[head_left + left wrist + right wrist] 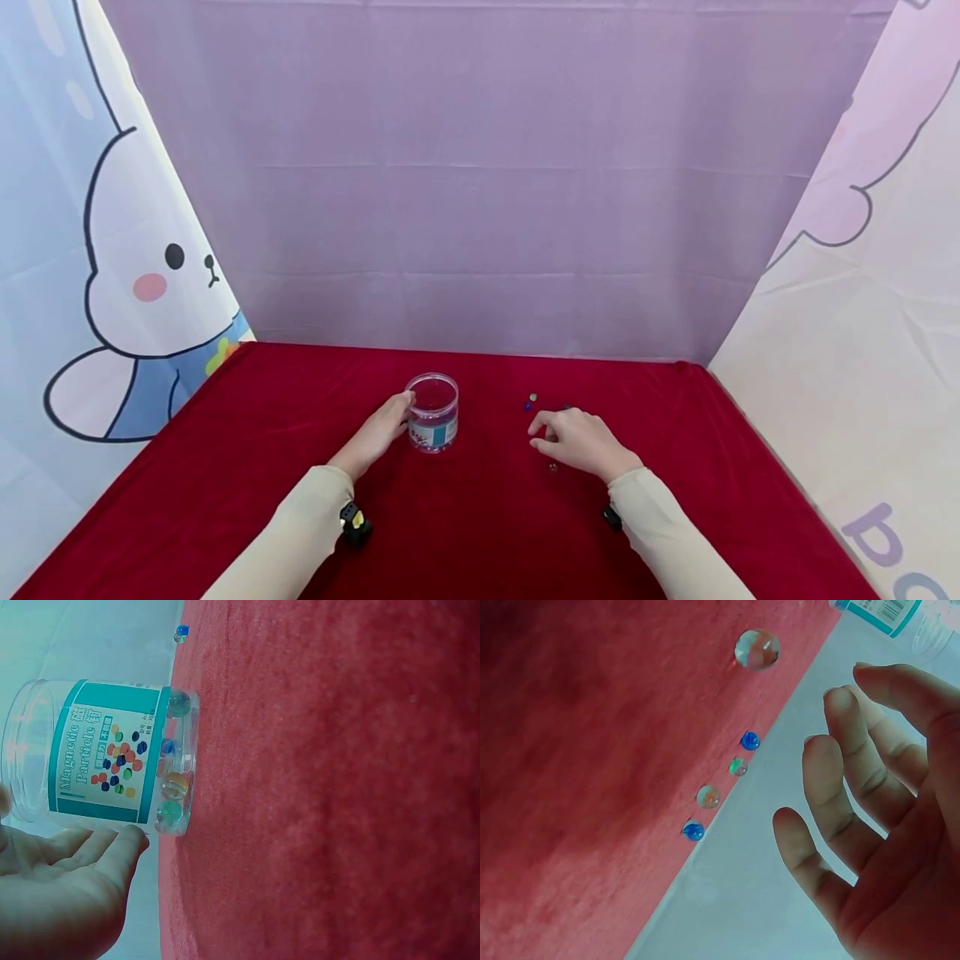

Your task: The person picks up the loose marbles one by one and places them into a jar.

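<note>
A clear round plastic jar (pixel 433 433) without a lid stands upright on the red cloth. My left hand (pixel 382 429) holds it at its left side, with a digit at the rim and fingers along the wall. Several glass marbles (pixel 171 813) lie at the bottom of the jar, below its label (pixel 109 750). To the right, my right hand (pixel 581 440) hovers over the cloth, fingers loosely bent and nothing between them. Around it lie loose marbles: a clear one with an orange-brown swirl (pixel 757 649), a blue one (pixel 751 740), a green one (pixel 739 766) and others.
Red velvety cloth (pixel 480 533) covers the table. A plain purple curtain (pixel 480 183) hangs behind its far edge. Printed cloths stand on both sides, with a cartoon rabbit (pixel 142 242) on the left one. Each wrist wears a small dark device (pixel 356 523).
</note>
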Available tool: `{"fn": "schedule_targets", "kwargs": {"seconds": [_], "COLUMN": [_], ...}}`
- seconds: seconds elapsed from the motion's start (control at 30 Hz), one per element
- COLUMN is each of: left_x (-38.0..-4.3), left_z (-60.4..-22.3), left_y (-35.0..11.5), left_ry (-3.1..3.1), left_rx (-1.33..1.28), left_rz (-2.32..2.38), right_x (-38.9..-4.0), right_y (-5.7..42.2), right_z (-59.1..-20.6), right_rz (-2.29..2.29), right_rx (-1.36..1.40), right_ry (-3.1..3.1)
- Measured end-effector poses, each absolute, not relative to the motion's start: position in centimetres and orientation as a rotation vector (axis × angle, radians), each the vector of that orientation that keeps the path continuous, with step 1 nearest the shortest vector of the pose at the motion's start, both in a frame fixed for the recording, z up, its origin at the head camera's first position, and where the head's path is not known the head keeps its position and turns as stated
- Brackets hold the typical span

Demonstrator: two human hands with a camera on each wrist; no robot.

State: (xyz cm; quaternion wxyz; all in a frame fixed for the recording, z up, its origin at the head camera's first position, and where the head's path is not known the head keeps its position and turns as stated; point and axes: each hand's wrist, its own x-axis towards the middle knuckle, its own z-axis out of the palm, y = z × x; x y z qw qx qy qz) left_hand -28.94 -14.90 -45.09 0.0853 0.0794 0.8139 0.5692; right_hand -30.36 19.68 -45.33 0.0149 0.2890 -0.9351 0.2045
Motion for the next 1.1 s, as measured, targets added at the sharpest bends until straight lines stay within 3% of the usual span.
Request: {"fn": "schedule_targets", "kwargs": {"seconds": [1.1], "left_x": [-28.6], "left_z": [-44.9], "left_y": [-14.9], "left_ry": [2.422], "left_rx": [0.231], "left_rz": [1.692], "right_x": [-28.3], "right_y": [22.6], "right_z": [-45.8], "right_rz": [0.673], "right_rx": [0.912], "right_ry": [-3.019]}}
